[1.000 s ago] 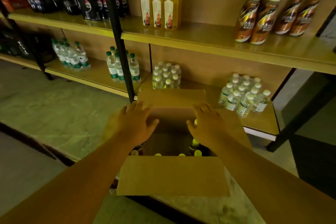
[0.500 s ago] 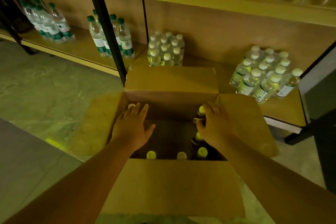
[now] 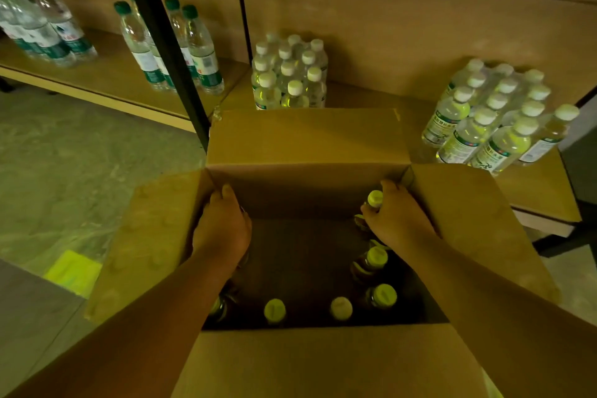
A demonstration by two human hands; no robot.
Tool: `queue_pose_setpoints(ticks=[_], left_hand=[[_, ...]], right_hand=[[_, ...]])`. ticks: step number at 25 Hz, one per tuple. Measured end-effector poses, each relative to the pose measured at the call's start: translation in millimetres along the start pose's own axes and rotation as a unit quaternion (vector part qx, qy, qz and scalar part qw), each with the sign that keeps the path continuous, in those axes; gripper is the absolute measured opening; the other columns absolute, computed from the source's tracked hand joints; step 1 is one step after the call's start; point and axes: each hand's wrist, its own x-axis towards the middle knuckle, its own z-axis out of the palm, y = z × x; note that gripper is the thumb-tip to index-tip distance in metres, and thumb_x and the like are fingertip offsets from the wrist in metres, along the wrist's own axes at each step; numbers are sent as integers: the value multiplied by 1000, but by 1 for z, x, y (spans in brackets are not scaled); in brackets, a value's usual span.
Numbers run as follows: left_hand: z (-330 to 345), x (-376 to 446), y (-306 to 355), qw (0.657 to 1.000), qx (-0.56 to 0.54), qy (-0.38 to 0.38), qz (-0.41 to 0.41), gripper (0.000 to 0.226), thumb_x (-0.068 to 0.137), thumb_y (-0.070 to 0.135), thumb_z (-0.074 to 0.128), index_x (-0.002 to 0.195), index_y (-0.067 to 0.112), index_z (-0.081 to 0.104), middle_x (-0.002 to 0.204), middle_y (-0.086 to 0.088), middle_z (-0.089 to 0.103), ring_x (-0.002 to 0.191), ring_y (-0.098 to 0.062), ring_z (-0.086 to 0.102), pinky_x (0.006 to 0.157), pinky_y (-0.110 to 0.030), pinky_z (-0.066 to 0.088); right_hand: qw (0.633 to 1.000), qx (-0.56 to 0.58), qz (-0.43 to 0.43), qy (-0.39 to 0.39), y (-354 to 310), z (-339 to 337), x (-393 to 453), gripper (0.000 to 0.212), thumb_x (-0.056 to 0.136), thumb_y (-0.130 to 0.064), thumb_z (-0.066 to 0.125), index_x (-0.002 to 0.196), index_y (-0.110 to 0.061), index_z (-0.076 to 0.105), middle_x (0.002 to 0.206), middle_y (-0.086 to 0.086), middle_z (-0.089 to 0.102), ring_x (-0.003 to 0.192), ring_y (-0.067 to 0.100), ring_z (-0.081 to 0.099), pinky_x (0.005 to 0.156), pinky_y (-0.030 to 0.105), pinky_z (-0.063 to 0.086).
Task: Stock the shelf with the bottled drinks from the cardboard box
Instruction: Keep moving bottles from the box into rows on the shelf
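Two hands in box (image 3: 307, 191) — right grip (image 3: 399, 218) round bottle (image 3: 374, 200) neck.

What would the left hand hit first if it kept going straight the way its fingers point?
Most likely the far inner wall of the cardboard box: the left hand points into the far left corner, fingertips close to it. Depth is unclear; whether they already touch is unclear.

The middle of the cardboard box (image 3: 307, 145) lay bare for my fingers; capped bottles (image 3: 376, 258) lined its right and near walls. On the shelf (image 3: 542, 191), open board lay between two wrapped packs (image 3: 290, 74).
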Motion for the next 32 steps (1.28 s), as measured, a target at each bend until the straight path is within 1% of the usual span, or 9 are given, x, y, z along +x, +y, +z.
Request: queue_pose_setpoints(ticks=[7, 9, 12, 14, 19, 23, 26, 29, 32], left_hand=[[21, 25, 1, 983, -148, 23, -105, 24, 92, 14, 58, 115, 10, 53, 106, -11, 62, 91, -31, 63, 69, -41, 54], [27, 32, -2, 978, -165, 7, -131, 21, 89, 17, 62, 108, 14, 55, 104, -9, 64, 90, -32, 64, 72, -45, 56], [32, 37, -4, 975, -172, -8, -140, 24, 83, 23, 69, 102, 18, 56, 101, -10, 65, 90, -35, 66, 75, -52, 56], [30, 34, -4, 977, -174, -12, -123, 24, 80, 21, 73, 98, 17, 57, 95, -8, 65, 85, -32, 65, 71, -50, 57], [-5, 21, 4, 980, -187, -28, -69, 11, 74, 24, 71, 82, 20, 64, 74, -4, 67, 59, -23, 64, 46, -32, 51], [-72, 1, 32, 979, -200, -31, -28, 27, 66, 18, 77, 85, 25, 59, 79, -2, 65, 66, -18, 60, 50, -25, 40], [-135, -15, 63, 978, -202, -44, 31, 30, 63, 14, 80, 84, 20, 60, 76, 0, 63, 67, -16, 59, 51, -25, 38], [-193, -22, 104, 976, -178, -43, 113, 32, 59, 15, 83, 81, 17, 60, 77, -1, 62, 71, -20, 61, 57, -29, 47], [-246, -20, 150, 966, -171, -31, 191, 35, 56, 26, 82, 82, 15, 61, 83, -1, 64, 81, -25, 63, 68, -36, 54]], right_hand=[[997, 37, 64, 2, 14, 27, 24, 45, 90, -31, 69, 126, -11, 53, 114, 9, 63, 99, 28, 62, 64, 29, 41], [996, 52, 79, 5, 16, 33, 31, 39, 88, -29, 71, 119, -11, 54, 107, 8, 63, 86, 24, 59, 53, 27, 35], [995, 45, 87, 15, 18, 39, 37, 29, 89, -28, 70, 109, -12, 56, 99, 8, 63, 79, 22, 55, 48, 25, 30], [996, 49, 75, 26, 19, 40, 35, 23, 89, -26, 70, 102, -12, 57, 93, 7, 62, 74, 19, 54, 48, 25, 30], [997, 60, 17, 41, 6, 8, 13, 18, 88, -27, 71, 92, -16, 57, 81, -2, 59, 70, 12, 57, 50, 21, 33], [996, 77, -4, 47, -20, -57, -14, 25, 87, -29, 71, 105, -15, 62, 90, -1, 58, 67, 5, 48, 49, 13, 29], [998, 58, -21, 26, -41, -119, -32, 16, 88, -27, 69, 98, -15, 64, 88, 3, 61, 63, 6, 49, 48, 10, 37], [993, 93, -38, 56, -55, -171, -43, 17, 78, -26, 76, 87, -20, 62, 84, -1, 64, 77, 15, 61, 61, 26, 47], [992, 89, -45, 79, -69, -231, -58, 22, 77, -26, 77, 89, -24, 60, 84, -5, 61, 77, 12, 58, 55, 22, 38]])
